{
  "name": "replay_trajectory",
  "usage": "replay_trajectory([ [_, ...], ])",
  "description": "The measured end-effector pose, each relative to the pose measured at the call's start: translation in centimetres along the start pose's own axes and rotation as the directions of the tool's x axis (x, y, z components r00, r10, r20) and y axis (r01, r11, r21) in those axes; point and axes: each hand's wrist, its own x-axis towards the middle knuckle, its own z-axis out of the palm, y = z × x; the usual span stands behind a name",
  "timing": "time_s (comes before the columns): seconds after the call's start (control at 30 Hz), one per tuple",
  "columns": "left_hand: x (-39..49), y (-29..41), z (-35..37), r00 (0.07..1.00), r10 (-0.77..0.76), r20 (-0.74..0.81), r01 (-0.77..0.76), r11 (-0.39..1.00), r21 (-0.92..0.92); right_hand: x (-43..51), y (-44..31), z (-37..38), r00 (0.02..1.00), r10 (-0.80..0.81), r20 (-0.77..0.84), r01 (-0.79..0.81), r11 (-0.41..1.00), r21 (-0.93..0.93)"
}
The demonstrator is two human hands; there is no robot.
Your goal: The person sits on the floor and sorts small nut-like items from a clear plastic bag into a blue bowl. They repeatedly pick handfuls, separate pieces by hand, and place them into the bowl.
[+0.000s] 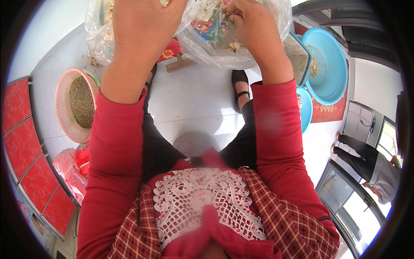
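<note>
My left hand (145, 29) reaches to the top edge of the view, over a clear plastic bag (98, 42) with dry flaky bits around it; its fingertips are cut off by the frame. My right hand (250, 19) is over another clear plastic bag (210, 53), its thumb and fingers bent together near a pinkish scrap. Whether they grip it I cannot tell. Pale papery pieces and a small pale clove-like piece (235, 45) lie in or on this bag, above a colourful printed surface. A red patterned cloth (169, 51) shows between the bags.
At left are a pink plastic basket (59, 106) of dark granular material, a red bag (69, 171) and red-fronted cabinets (24, 134). Right of me are a large blue basin (339, 71) with husk-like bits, a smaller blue basin (307, 111) and a red mat (330, 111). A person (365, 158) stands near a glass door.
</note>
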Motion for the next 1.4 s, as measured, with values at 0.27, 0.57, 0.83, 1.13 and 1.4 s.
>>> replay_trajectory([
  [0.27, -0.3, 0.2, 2.3, 0.967, 0.250, -0.041, -0.252, 0.964, -0.082, -0.4, -0.9, -2.8, 0.995, 0.101, -0.026, -0.099, 0.991, 0.088],
  [0.57, -0.4, 1.2, 4.4, 0.964, 0.262, 0.038, -0.256, 0.960, -0.114, -1.5, 0.7, -2.4, 0.992, 0.127, 0.001, -0.126, 0.984, 0.124],
  [0.83, -0.6, 1.2, 4.8, 0.958, 0.267, 0.105, -0.252, 0.958, -0.135, -1.6, 0.4, -2.6, 0.988, 0.144, -0.050, -0.137, 0.982, 0.127],
  [1.13, -0.7, 1.3, 4.5, 0.955, 0.231, 0.184, -0.212, 0.970, -0.117, -2.0, 1.3, -2.7, 0.995, 0.098, -0.014, -0.098, 0.995, 0.016],
  [1.4, -0.6, 1.5, 4.8, 0.976, 0.138, 0.167, -0.107, 0.977, -0.183, -0.6, -1.9, -4.4, 0.953, 0.284, -0.105, -0.209, 0.869, 0.449],
])
